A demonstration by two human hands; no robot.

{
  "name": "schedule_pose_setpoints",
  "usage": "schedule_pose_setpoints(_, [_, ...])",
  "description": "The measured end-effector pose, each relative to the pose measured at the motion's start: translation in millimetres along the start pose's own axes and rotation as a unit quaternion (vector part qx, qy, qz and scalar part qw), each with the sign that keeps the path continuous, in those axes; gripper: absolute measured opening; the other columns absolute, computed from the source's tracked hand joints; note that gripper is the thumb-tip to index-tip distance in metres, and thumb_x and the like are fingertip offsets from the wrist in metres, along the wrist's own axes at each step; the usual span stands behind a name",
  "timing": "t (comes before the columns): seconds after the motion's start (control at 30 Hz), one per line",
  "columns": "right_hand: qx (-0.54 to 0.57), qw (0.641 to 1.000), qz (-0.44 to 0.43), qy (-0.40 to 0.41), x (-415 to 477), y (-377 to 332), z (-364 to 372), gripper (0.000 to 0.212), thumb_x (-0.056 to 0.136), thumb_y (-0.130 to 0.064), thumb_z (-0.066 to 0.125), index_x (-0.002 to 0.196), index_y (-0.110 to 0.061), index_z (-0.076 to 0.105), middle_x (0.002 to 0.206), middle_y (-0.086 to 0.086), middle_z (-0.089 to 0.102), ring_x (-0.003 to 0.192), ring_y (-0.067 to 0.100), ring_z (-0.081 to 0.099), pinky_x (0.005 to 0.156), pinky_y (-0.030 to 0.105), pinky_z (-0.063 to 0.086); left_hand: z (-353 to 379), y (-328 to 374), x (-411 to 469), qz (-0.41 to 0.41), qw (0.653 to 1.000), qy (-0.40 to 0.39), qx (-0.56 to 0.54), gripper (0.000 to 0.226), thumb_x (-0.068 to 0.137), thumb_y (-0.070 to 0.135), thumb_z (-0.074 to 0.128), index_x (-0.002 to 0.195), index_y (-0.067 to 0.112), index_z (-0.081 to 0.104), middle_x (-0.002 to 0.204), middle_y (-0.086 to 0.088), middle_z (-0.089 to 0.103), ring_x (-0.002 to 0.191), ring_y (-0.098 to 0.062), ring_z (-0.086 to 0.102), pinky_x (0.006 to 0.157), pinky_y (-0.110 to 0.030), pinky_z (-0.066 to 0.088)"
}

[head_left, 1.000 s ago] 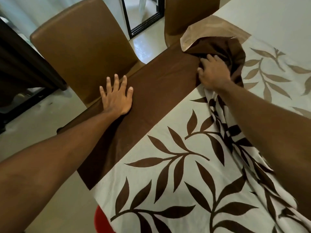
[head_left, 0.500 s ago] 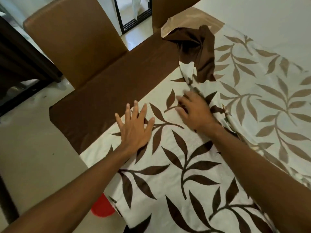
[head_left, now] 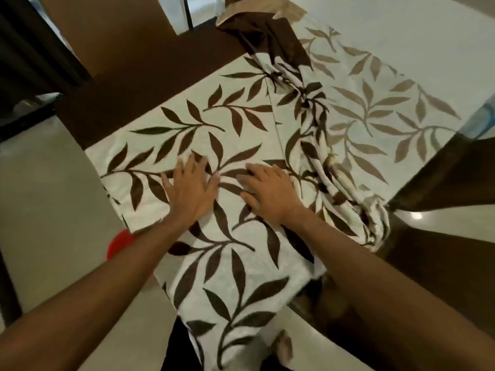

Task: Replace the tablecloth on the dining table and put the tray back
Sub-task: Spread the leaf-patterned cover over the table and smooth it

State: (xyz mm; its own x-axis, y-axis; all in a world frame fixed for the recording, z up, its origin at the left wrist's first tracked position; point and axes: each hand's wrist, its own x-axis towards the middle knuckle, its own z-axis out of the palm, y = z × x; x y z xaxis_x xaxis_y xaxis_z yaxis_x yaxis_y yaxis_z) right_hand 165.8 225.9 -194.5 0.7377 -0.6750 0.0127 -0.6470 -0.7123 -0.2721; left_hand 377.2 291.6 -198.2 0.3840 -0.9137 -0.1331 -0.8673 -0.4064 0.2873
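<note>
Two hands flat on a leaf-print tablecloth.

The left hand (head_left: pixel 191 190) and right hand (head_left: pixel 269 190) lie side by side, fingers spread and straight, pressing the cloth (head_left: pixel 241 263) on the table; a bunched fold (head_left: pixel 308 103) runs to their right. A chair (head_left: pixel 107 30) stands behind.

Left hand (head_left: pixel 191 190) and right hand (head_left: pixel 269 191) lie flat, fingers spread, arms outstretched.

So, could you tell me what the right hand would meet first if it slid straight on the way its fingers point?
Probably only flat tablecloth: the right hand points up and left, away from the bunched fold on its right, so the brown border comes next.
</note>
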Motion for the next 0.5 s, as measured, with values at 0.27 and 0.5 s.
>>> schedule_pose_setpoints(0.27, [-0.015,0.998,0.065,-0.024,-88,16,-13,0.056,0.099,-0.051,0.047,0.144,-0.019,0.053,0.152,0.016,0.046,0.141,0.033,0.041,0.121,0.057,0.021,42,31,-137,-0.016,0.998,0.0,0.056,0.066,0.1,0.067,0.013,0.159,0.038,0.006,0.169,0.0,0.001,0.155,-0.03,-0.005,0.118,-0.067,-0.002])
schedule_pose_setpoints(0.5, [-0.007,0.996,0.083,-0.033,-120,-60,38,0.07,0.104,-0.062,0.013,0.164,-0.026,0.013,0.171,0.01,0.0,0.158,0.027,-0.003,0.127,0.051,0.0,40,21,-151,-0.03,0.999,0.014,0.04,0.064,0.101,0.066,0.014,0.159,0.04,0.004,0.169,0.002,-0.002,0.155,-0.026,-0.008,0.117,-0.068,-0.004])
